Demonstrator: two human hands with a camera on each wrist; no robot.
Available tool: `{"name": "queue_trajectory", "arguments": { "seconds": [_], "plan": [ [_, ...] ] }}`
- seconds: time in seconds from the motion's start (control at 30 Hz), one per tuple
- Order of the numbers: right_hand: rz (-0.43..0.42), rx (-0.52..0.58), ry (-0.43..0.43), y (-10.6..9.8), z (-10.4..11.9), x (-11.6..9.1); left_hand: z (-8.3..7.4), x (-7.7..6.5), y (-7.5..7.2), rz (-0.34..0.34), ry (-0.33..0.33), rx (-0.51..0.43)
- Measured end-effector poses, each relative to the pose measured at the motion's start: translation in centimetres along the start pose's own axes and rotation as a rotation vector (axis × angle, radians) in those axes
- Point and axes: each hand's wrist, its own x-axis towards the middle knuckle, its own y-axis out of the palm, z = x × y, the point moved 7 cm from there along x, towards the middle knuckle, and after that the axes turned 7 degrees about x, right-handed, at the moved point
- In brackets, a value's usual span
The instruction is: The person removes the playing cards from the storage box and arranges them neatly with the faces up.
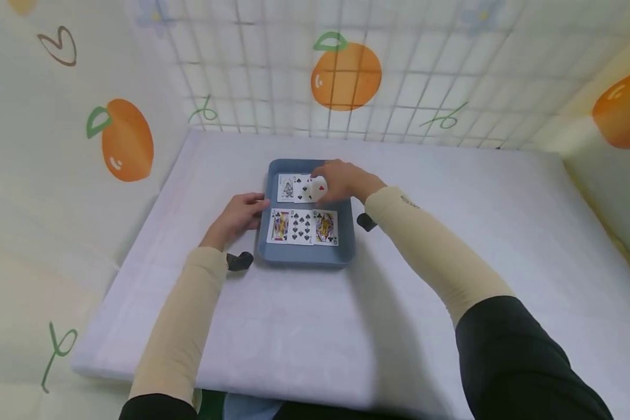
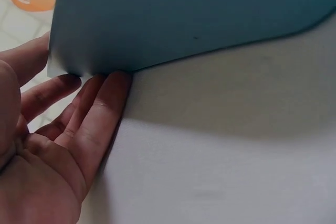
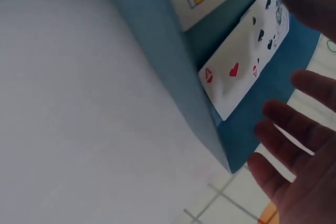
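A blue-grey tray [image 1: 307,256] holds two rows of playing cards. The lower row has a face card [image 1: 280,226], a spade card [image 1: 300,227] and another face card [image 1: 325,227]. In the upper row, a joker-like card [image 1: 286,188] and a spade card [image 1: 302,189] overlap, with an ace of hearts [image 3: 231,77] at the right end. My left hand [image 1: 241,213] rests against the tray's left side, its fingertips touching the outer wall in the left wrist view. Over the ace hovers my right hand [image 1: 341,179], fingers spread and holding nothing in the right wrist view.
A white cloth [image 1: 425,280] covers the table beneath the tray. Behind it rises a white wire grid [image 1: 273,76], with orange-printed cloth around. Dark camera mounts [image 1: 240,261] stick out from both wrists near the tray.
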Motion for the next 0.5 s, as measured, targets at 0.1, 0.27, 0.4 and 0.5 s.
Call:
{"name": "queue_trajectory", "arguments": {
  "seconds": [0.1, 0.27, 0.4, 0.5],
  "plan": [
    [0.016, 0.002, 0.027, 0.4, -0.4, 0.6, 0.1, 0.0, 0.1, 0.017, -0.005, 0.010],
    [0.022, 0.014, 0.043, 1.0, -0.8, 1.6, 0.6, -0.2, 0.2, 0.032, -0.015, 0.003],
    [0.020, -0.022, 0.033, 0.9, -0.9, 2.2, 0.6, -0.2, 0.2, 0.045, 0.008, -0.006],
    [0.013, -0.064, 0.012, 0.3, -0.9, 2.8, 0.0, -0.1, 0.1, 0.044, 0.042, 0.007]
  ]
}}
